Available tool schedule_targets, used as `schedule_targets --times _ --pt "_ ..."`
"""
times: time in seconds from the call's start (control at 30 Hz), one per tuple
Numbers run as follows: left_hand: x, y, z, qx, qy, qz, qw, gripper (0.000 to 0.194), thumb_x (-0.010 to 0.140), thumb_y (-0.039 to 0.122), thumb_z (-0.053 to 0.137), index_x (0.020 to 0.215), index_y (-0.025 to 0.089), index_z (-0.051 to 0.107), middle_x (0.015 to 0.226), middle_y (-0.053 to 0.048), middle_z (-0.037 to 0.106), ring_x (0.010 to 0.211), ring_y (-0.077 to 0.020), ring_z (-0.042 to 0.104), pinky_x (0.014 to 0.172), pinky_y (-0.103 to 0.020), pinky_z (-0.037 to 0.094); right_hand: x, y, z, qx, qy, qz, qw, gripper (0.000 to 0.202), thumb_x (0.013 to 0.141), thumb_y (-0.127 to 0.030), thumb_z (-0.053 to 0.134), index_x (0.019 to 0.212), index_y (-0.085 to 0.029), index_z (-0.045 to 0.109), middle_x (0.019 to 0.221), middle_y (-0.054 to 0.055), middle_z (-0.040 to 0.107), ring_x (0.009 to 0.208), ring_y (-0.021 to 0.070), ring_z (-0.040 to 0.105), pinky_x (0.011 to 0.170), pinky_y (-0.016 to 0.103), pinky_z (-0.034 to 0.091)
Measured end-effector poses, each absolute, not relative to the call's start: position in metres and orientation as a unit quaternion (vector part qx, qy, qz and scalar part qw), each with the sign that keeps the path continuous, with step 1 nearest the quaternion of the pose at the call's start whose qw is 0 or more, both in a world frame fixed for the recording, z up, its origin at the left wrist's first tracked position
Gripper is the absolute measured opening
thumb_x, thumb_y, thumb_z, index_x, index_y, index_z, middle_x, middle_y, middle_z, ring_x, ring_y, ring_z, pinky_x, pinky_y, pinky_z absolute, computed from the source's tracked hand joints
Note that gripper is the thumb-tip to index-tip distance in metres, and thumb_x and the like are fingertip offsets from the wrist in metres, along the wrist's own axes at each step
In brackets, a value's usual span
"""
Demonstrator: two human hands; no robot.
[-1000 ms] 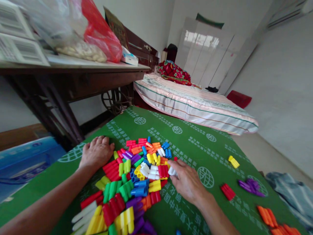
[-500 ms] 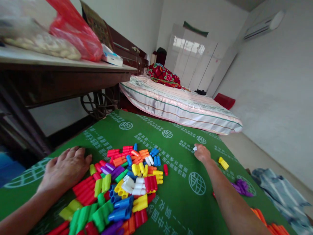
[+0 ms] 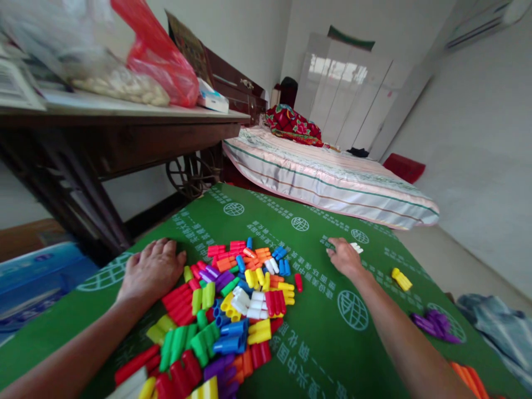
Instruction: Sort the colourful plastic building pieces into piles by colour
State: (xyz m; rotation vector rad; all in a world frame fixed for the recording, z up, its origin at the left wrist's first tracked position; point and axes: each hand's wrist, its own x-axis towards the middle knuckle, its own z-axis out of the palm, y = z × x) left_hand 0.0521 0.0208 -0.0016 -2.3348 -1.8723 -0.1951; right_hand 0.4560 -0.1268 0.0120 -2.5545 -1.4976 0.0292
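My left hand (image 3: 152, 270) rests flat on the green board, fingers stretched out, at the left edge of a mixed pile of coloured plastic tube blocks (image 3: 208, 327). Red, green, yellow, blue, white, orange and purple pieces make up the pile. Farther right, my right hand (image 3: 346, 258) is low over the board with its fingers apart and nothing visible in them. A white block (image 3: 356, 247) lies just beyond its knuckles. Right of that forearm are a yellow block (image 3: 401, 279), purple blocks (image 3: 436, 325) and orange blocks (image 3: 469, 377).
The green board (image 3: 274, 216) is printed with globes and lettering. Left stands a sewing-machine table (image 3: 166, 119) carrying plastic bags (image 3: 166, 72). A bed (image 3: 324, 172) is beyond the board, and blue cloth (image 3: 494, 321) hangs near its right edge.
The white block that was in my right hand now lies on the board beside it, and those fingers have spread. My left hand stays beside the pile. The view has shifted left.
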Motion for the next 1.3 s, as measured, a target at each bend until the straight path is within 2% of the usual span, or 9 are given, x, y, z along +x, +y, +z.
schedule_targets --times 0.07,0.13,0.2,0.33,0.53,0.73,0.97,1.2,1.3 --pt "0.053 0.02 -0.001 -0.778 -0.622 -0.067 0.067 0.054 0.089 0.041 0.019 0.123 0.009 0.047 0.137 -0.017 0.045 0.129 -0.0325 0.036 0.099 -0.049 0.032 0.419 -0.135 0.017 -0.808 -0.574 0.039 0.127 0.037 0.087 -0.029 0.051 0.123 -0.023 0.056 0.117 0.004 0.059 0.093 0.0137 0.06 0.083 0.025 0.047" --pt "0.053 0.019 -0.001 -0.779 -0.62 -0.069 0.067 0.053 0.09 0.041 0.019 0.122 0.009 0.047 0.137 -0.017 0.045 0.128 -0.0325 0.036 0.1 -0.049 0.032 0.383 -0.148 0.025 -0.708 -0.667 0.099 0.21 0.036 0.085 -0.03 0.053 0.12 -0.022 0.058 0.114 0.004 0.061 0.087 0.0122 0.06 0.078 0.024 0.048" --pt "0.054 0.018 -0.001 -0.779 -0.62 -0.072 0.066 0.052 0.09 0.04 0.02 0.122 0.01 0.047 0.137 -0.017 0.045 0.129 -0.0326 0.036 0.1 -0.049 0.032 0.353 -0.161 0.032 -0.622 -0.73 0.141 0.245 0.036 0.08 -0.029 0.06 0.115 -0.022 0.061 0.113 0.003 0.062 0.096 0.0141 0.058 0.085 0.026 0.046" --pt "0.053 0.017 -0.001 -0.78 -0.618 -0.079 0.062 0.051 0.09 0.041 0.022 0.12 0.01 0.047 0.136 -0.018 0.045 0.128 -0.0335 0.036 0.1 -0.05 0.033 0.316 -0.177 0.04 -0.573 -0.783 0.138 0.201 0.04 0.075 -0.024 0.067 0.114 -0.022 0.061 0.114 0.003 0.062 0.107 0.0184 0.053 0.093 0.031 0.042" --pt "0.052 0.018 0.0 -0.783 -0.613 -0.083 0.071 0.051 0.089 0.041 0.022 0.12 0.01 0.048 0.135 -0.017 0.046 0.128 -0.0323 0.037 0.099 -0.049 0.034 0.308 -0.183 0.029 -0.614 -0.754 0.102 0.208 0.04 0.078 -0.02 0.064 0.117 -0.022 0.058 0.113 0.004 0.063 0.104 0.0192 0.055 0.093 0.031 0.042" --pt "0.051 0.026 -0.003 -0.777 -0.622 -0.069 0.07 0.055 0.088 0.043 0.018 0.123 0.011 0.047 0.136 -0.016 0.045 0.127 -0.0316 0.037 0.098 -0.047 0.034 0.342 -0.2 0.018 -0.7 -0.677 0.064 0.218 0.041 0.076 -0.02 0.063 0.117 -0.024 0.059 0.107 0.004 0.064 0.1 0.0195 0.055 0.088 0.031 0.044" --pt "0.049 0.034 -0.011 -0.783 -0.609 -0.076 0.1 0.059 0.087 0.046 0.014 0.117 0.011 0.05 0.13 -0.017 0.05 0.122 -0.0317 0.042 0.096 -0.047 0.035 0.404 -0.21 0.014 -0.82 -0.552 0.033 0.149 0.042 0.077 -0.024 0.061 0.12 -0.021 0.057 0.107 0.007 0.063 0.099 0.0203 0.057 0.087 0.032 0.045" --pt "0.051 0.035 -0.009 -0.78 -0.615 -0.073 0.092 0.06 0.087 0.047 0.012 0.119 0.012 0.049 0.13 -0.016 0.05 0.124 -0.0312 0.041 0.096 -0.046 0.036 0.443 -0.242 0.014 -0.874 -0.475 0.042 0.093 0.046 0.077 -0.028 0.061 0.122 -0.023 0.056 0.116 0.006 0.063 0.102 0.0207 0.06 0.087 0.03 0.045" --pt "0.052 0.032 -0.006 -0.781 -0.615 -0.075 0.083 0.059 0.088 0.047 0.013 0.12 0.011 0.047 0.132 -0.017 0.048 0.125 -0.0322 0.039 0.097 -0.047 0.034 0.456 -0.26 0.012 -0.891 -0.448 0.057 0.048 0.044 0.077 -0.029 0.059 0.12 -0.02 0.057 0.113 0.009 0.065 0.101 0.0227 0.061 0.083 0.031 0.045"
